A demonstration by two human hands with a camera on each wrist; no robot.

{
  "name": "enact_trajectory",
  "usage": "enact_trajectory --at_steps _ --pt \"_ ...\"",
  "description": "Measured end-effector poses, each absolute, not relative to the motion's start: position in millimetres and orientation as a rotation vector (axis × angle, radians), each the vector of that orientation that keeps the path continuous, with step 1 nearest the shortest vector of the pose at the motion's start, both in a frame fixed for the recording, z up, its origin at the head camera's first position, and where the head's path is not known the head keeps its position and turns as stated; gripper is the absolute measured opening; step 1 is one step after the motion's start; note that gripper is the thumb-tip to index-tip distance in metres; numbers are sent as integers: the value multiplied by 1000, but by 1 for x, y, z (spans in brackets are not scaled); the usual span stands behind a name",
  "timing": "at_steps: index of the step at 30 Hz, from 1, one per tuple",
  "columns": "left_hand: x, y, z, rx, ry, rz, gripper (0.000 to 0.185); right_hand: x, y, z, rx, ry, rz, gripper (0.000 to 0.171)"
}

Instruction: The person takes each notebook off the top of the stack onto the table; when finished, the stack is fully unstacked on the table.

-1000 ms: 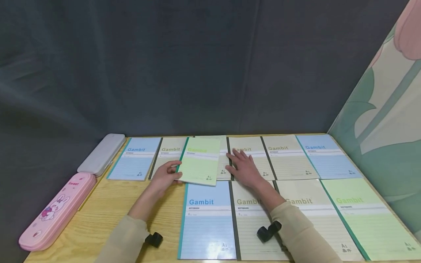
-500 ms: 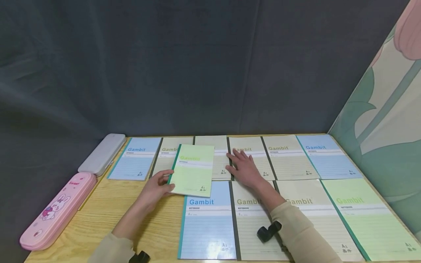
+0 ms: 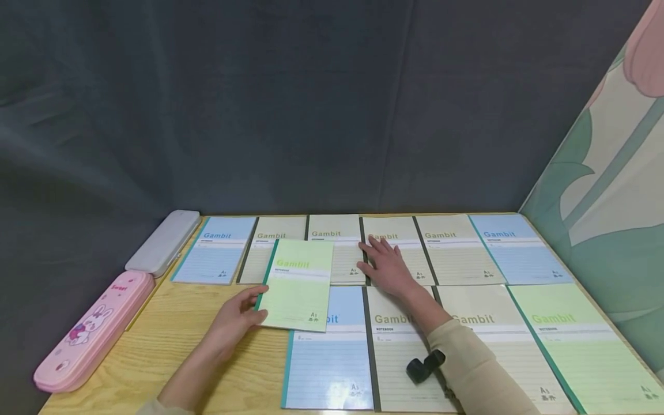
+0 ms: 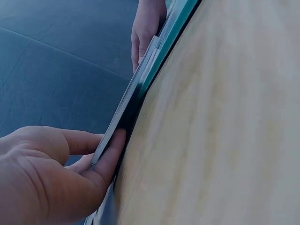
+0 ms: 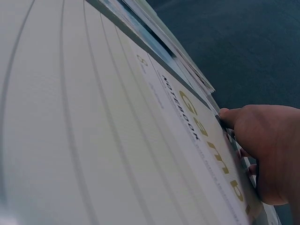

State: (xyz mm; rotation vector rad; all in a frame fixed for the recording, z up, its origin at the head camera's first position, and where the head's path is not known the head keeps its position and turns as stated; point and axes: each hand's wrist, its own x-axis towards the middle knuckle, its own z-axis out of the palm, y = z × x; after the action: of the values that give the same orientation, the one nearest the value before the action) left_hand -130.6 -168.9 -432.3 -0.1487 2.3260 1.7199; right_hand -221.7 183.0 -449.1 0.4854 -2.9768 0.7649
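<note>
The left hand (image 3: pixel 236 318) pinches the green notebook (image 3: pixel 297 285) by its spine edge, apparently just above the worktop (image 3: pixel 171 340). The right hand (image 3: pixel 386 265) presses flat, fingers straight, on a beige notebook (image 3: pixel 410 253).

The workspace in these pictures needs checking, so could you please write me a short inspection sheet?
Surface: wooden table, mostly covered.
Job's things: green notebook, lying askew over the blue notebook.
Clutter: rows of Gambit notebooks; pink pencil case; grey pencil case.
Hands: left hand pinches the green notebook's edge; right hand rests flat on a beige notebook.
Cables: nothing seen.
Surroundings: dark cloth backdrop; floral panel.
</note>
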Motion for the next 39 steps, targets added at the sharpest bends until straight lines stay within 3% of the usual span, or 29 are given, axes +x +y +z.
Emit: enact_trajectory --at_steps 39 --pt "-56 -215 -433 -381 2378 1537 57 -225 182 -456 480 -2969 761 58"
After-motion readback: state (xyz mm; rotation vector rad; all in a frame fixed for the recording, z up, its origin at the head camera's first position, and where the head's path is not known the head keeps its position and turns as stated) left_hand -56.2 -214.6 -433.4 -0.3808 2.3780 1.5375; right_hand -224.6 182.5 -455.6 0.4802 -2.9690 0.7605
